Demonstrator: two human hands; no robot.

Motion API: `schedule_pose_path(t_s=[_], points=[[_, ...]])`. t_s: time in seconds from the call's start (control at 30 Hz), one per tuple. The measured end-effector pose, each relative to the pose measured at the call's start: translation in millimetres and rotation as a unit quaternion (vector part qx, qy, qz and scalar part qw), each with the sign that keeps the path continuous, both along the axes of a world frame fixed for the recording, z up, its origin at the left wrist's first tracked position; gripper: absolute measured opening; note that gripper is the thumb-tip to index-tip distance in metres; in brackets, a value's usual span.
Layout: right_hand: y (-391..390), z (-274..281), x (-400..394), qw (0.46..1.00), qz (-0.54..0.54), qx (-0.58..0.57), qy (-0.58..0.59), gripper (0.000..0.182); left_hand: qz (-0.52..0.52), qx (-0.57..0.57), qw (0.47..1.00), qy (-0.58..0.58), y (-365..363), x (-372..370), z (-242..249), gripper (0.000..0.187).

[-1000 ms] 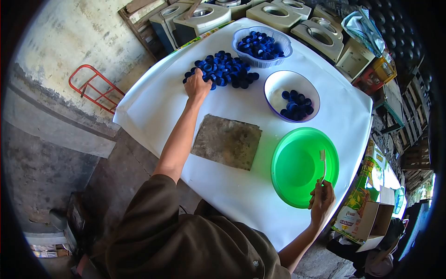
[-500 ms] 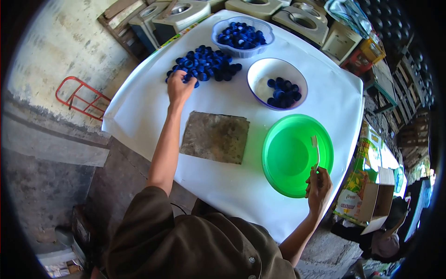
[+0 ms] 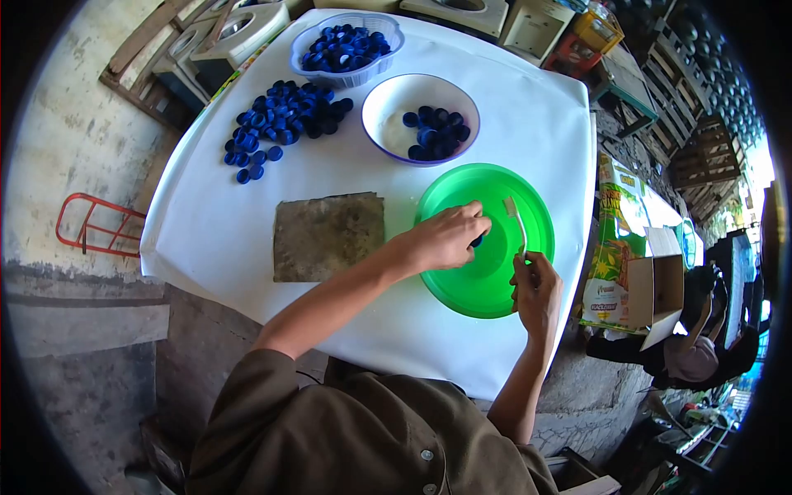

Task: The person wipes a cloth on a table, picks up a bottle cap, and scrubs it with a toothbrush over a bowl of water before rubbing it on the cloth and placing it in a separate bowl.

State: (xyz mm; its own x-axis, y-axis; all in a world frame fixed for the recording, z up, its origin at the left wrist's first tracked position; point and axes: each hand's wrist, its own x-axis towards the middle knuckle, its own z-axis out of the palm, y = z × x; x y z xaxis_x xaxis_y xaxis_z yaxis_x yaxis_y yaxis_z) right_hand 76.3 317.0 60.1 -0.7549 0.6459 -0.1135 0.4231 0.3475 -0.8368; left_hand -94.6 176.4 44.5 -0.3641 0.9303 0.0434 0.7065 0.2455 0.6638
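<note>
Over the green basin (image 3: 487, 297) my left hand (image 3: 452, 236) is closed on a blue cap (image 3: 478, 241), only part of which shows. My right hand (image 3: 536, 289) grips a white toothbrush (image 3: 520, 223) by its handle at the basin's right rim, bristles up. Loose blue caps (image 3: 285, 111) lie spread on the white table cover (image 3: 214, 198). Behind the basin, a white bowl with a purple rim (image 3: 382, 124) holds several dark blue caps (image 3: 437, 136). A pale blue basket (image 3: 301, 59) at the back is heaped with more caps.
A flat, stained grey-brown board (image 3: 328, 238) lies left of the basin. Beyond the table's right edge are an open cardboard box (image 3: 652, 293) and a person in dark clothing (image 3: 693, 359). A red metal frame (image 3: 99, 224) leans by the left wall.
My left hand has moved from the loose caps to over the green basin, with a blue cap in its fingers. My right hand still holds the toothbrush. The camera view has shifted.
</note>
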Motion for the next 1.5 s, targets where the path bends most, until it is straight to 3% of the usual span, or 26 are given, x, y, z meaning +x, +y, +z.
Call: schedule_pose_path(t_s=[0.07, 0.17, 0.27, 0.7, 1.0, 1.3, 1.4, 1.5], points=[[-3, 4, -4, 0.999, 0.002, 0.045, -0.022, 0.02, -0.034, -0.073, 0.994, 0.076, 15, -1, -13, 0.034], [-2, -1, -11, 0.997, 0.024, 0.07, -0.032, 0.023, -0.055, -0.111, 0.987, 0.104, 30, -6, -15, 0.033], [-1, 2, -18, 0.993, 0.05, 0.089, -0.065, 0.023, -0.071, -0.096, 0.979, 0.164, 37, -10, -37, 0.033], [8, -26, -46, 0.974, 0.106, 0.168, -0.108, 0.018, 0.031, -0.067, 0.997, -0.031, 24, -14, -19, 0.031], [5, -26, -44, 0.975, 0.102, 0.166, -0.11, 0.018, 0.028, -0.028, 0.998, 0.051, 23, -16, -54, 0.034], [5, -38, -44, 0.967, 0.127, 0.176, -0.133, 0.021, -0.013, -0.066, 0.994, -0.087, 27, -22, -14, 0.034], [7, -40, -44, 0.968, 0.139, 0.175, -0.116, 0.021, -0.019, -0.025, 0.996, -0.082, 28, -22, -25, 0.032], [6, -40, -43, 0.968, 0.141, 0.172, -0.114, 0.022, -0.021, -0.056, 0.997, -0.054, 27, -24, -27, 0.036]])
